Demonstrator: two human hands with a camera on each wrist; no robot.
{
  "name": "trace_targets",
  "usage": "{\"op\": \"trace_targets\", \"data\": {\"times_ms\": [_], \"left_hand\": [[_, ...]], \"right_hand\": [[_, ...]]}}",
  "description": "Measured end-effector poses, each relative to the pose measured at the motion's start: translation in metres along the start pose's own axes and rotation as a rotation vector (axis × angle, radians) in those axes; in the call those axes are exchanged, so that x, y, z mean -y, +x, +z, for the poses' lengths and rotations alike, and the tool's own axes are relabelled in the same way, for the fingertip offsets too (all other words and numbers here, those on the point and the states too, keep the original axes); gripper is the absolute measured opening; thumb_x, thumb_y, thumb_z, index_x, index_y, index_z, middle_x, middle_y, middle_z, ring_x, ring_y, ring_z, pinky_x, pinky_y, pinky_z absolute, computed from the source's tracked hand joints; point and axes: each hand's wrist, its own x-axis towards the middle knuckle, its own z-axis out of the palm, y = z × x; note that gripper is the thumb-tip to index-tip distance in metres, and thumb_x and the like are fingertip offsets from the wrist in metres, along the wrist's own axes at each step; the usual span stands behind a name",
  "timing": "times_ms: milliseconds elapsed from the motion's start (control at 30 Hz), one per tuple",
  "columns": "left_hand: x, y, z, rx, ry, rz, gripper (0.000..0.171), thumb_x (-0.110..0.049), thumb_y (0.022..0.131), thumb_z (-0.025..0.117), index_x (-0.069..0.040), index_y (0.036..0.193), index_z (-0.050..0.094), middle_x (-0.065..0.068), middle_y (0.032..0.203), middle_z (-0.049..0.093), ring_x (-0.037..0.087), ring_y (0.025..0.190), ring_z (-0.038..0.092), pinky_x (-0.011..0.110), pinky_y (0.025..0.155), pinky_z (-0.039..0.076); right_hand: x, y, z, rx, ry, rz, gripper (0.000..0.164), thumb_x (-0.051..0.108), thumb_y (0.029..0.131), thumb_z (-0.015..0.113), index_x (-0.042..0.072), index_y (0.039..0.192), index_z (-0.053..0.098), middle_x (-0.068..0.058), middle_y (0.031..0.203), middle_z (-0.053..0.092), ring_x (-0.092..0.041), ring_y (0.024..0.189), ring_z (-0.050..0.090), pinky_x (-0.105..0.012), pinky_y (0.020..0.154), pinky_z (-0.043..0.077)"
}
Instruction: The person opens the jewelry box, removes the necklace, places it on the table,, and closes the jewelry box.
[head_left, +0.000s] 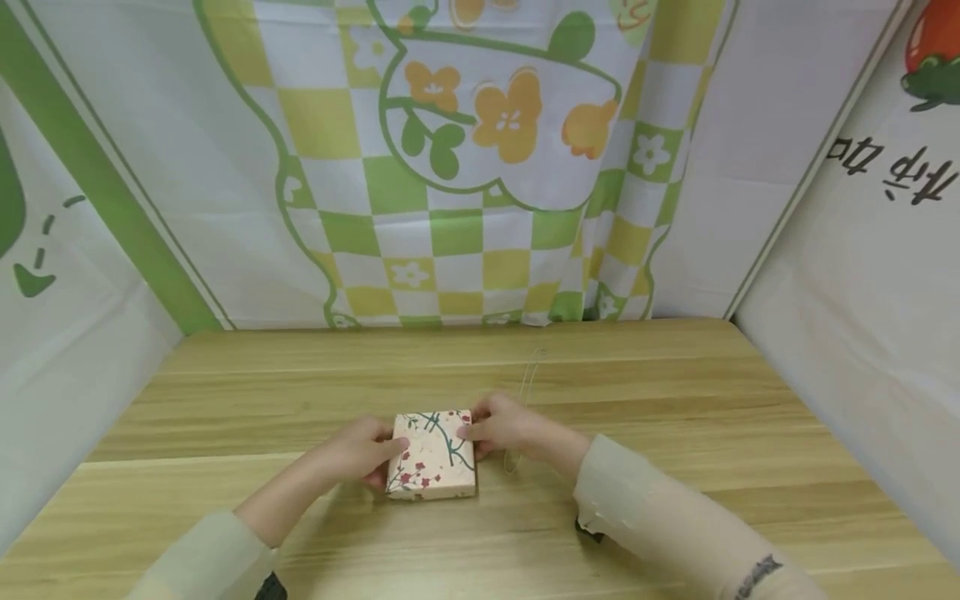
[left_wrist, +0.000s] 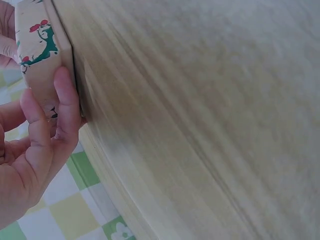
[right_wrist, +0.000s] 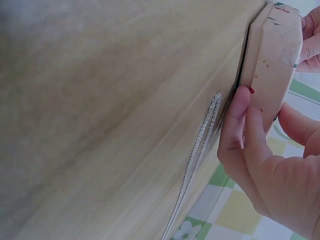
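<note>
A small square cream box (head_left: 433, 457) with red blossoms and dark green branches on its lid sits low over the wooden table. My left hand (head_left: 367, 452) grips its left side, thumb on the top edge. From the opposite side my right hand (head_left: 504, 427) holds it the same way, thumb on the lid. In the left wrist view, fingers (left_wrist: 67, 100) of the left hand lie against the side of the box (left_wrist: 42, 75). A thin silvery chain (right_wrist: 197, 150) lies on the table beside the right hand, partly hidden under that wrist in the head view.
The wooden table (head_left: 225, 500) reaches back to a green-and-yellow checked curtain (head_left: 457, 250). White printed fabric walls (head_left: 862, 333) stand at both sides. A small dark object (head_left: 588, 531) shows beneath the right sleeve.
</note>
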Motion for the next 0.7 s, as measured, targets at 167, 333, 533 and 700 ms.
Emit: {"op": "trace_targets", "data": {"times_ms": [167,333,533,700], "left_hand": [[-0.002,0.002,0.002,-0.007,0.021,-0.008,0.024,-0.016,0.102,0.053,0.004,0.094,0.066,0.008,0.072,0.063,0.014,0.056,0.059,0.032,0.058,0.056],[-0.006,0.003,0.0,-0.006,0.046,-0.014,0.029,-0.016,0.102,0.053,0.008,0.111,0.066,0.011,0.082,0.067,0.017,0.063,0.065,0.033,0.061,0.059],[-0.009,0.001,-0.001,-0.042,0.14,-0.019,0.032,-0.019,0.101,0.056,0.007,0.118,0.065,0.013,0.094,0.068,0.018,0.068,0.062,0.032,0.063,0.057],[-0.012,-0.009,-0.004,-0.231,0.399,0.081,0.045,-0.027,0.098,0.059,0.003,0.132,0.059,0.017,0.096,0.071,0.022,0.069,0.063,0.034,0.055,0.051]], "right_hand": [[-0.003,0.002,-0.002,-0.026,-0.08,0.005,0.031,0.01,0.093,0.068,-0.009,0.117,0.062,-0.013,0.089,0.068,-0.015,0.069,0.066,-0.03,0.071,0.06],[-0.005,0.003,-0.004,-0.044,-0.162,-0.048,0.057,0.012,0.093,0.068,-0.007,0.141,0.043,-0.012,0.086,0.066,-0.019,0.069,0.068,-0.03,0.071,0.057],[-0.003,-0.001,-0.006,-0.042,-0.239,-0.107,0.059,0.009,0.093,0.068,-0.005,0.144,0.04,-0.01,0.082,0.064,-0.02,0.07,0.064,-0.03,0.067,0.053],[0.002,-0.025,-0.019,-0.137,-0.463,-0.379,0.044,0.005,0.095,0.062,-0.001,0.137,0.051,-0.01,0.098,0.066,-0.017,0.081,0.064,-0.026,0.069,0.053]]}}
